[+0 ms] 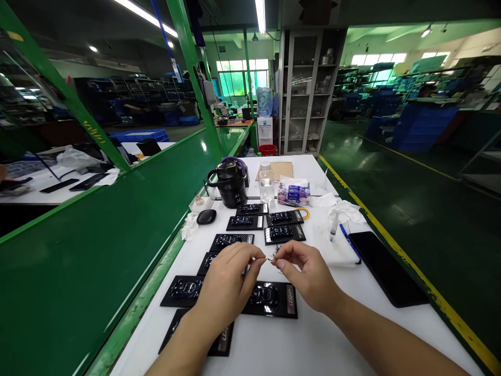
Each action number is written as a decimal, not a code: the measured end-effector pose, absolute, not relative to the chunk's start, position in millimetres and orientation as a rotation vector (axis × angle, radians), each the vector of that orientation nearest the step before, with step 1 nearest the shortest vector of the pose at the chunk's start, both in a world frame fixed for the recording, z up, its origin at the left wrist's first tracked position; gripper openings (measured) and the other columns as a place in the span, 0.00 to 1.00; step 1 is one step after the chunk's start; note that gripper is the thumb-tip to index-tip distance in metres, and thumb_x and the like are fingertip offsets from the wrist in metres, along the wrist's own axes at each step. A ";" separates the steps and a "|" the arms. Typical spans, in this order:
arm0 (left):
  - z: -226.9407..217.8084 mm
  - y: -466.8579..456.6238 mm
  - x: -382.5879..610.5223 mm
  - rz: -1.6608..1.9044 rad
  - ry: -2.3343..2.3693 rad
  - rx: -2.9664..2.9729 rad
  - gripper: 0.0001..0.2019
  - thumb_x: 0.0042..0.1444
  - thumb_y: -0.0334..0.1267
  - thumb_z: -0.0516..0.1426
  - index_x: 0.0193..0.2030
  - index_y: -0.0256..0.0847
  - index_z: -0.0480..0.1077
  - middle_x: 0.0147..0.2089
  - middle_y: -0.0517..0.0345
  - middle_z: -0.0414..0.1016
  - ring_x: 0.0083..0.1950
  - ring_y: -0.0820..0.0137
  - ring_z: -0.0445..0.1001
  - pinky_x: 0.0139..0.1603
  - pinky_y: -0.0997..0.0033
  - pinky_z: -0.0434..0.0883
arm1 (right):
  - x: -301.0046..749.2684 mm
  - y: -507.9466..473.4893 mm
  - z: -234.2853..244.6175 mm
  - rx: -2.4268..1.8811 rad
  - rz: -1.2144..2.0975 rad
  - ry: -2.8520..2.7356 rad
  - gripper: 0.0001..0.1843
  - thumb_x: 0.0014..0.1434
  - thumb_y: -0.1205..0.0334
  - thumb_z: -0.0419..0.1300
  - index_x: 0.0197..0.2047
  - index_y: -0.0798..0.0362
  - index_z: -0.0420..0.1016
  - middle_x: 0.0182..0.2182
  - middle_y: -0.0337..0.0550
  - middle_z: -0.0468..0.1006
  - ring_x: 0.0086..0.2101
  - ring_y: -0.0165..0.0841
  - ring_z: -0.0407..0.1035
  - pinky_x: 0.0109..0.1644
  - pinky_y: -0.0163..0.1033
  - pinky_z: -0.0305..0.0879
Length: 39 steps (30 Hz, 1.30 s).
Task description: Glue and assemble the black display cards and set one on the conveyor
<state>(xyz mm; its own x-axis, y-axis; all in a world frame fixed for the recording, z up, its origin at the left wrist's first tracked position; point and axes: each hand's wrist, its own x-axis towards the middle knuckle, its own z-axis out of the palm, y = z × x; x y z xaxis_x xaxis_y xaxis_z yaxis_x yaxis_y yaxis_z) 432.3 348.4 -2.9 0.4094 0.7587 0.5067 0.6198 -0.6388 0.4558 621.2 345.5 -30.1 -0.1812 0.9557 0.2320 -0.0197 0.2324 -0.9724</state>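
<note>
Both forearms reach in from the bottom edge, and the left hand (pixel 230 284) and right hand (pixel 307 274) meet over the middle of the white bench (pixel 313 339). Each hand is closed to a pinch, thumb against forefinger, with the other fingers curled loosely. Between the two pinches is a small dark piece (pixel 271 258), thin like wire and too fine to make out further; it is held in the air just above the bench. Right below the hands lies a black card (pixel 274 302) carrying a glossy car-shaped part. More black cards (pixel 285 233) of the same kind lie in rows around and beyond it, some partly hidden by the left hand and forearm. To the right of the cards lie a blue pen (pixel 349 241), a crumpled white cloth (pixel 344 211) and, nearer the bench's edge, a flat black slab (pixel 387 269). At the far end stand a black jug (pixel 231 184) and a clear bottle (pixel 266 183), with a printed packet (pixel 293 192) beside the bottle and a black oval case (pixel 206 216) to the left, near the green rail (pixel 129 321).
</note>
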 end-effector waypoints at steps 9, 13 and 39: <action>-7.3 344.7 437.1 0.900 1.245 2.512 0.08 0.67 0.32 0.49 0.37 0.41 0.67 0.35 0.58 0.72 0.37 0.68 0.69 0.39 0.66 0.66 | 617.7 344.1 -30.5 -0.989 1.103 -1.552 0.04 0.60 0.64 0.60 0.33 0.52 0.73 0.28 0.38 0.74 0.31 0.33 0.68 0.37 0.37 0.66; -6.9 342.8 438.4 0.891 1.256 2.491 0.08 0.66 0.31 0.48 0.37 0.42 0.66 0.35 0.59 0.72 0.37 0.68 0.68 0.39 0.66 0.64 | 614.9 342.9 -30.4 -1.012 1.120 -1.544 0.03 0.58 0.65 0.60 0.32 0.52 0.72 0.27 0.38 0.73 0.30 0.32 0.67 0.36 0.37 0.65; -36.6 280.3 444.7 0.917 1.178 1.479 0.17 0.71 0.53 0.43 0.39 0.44 0.60 0.37 0.58 0.61 0.39 0.69 0.63 0.43 0.69 0.65 | 603.7 317.2 -24.9 -0.879 0.896 -1.843 0.06 0.48 0.72 0.56 0.24 0.52 0.63 0.22 0.33 0.66 0.26 0.27 0.59 0.31 0.33 0.55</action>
<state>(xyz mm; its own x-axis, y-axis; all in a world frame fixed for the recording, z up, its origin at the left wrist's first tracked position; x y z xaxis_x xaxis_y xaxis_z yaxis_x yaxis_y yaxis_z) 444.7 280.3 -36.6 0.2398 0.9706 -0.0210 0.2181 -0.0328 0.9754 603.7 317.2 -24.9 -0.3617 0.8431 0.3980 0.2080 0.4891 -0.8470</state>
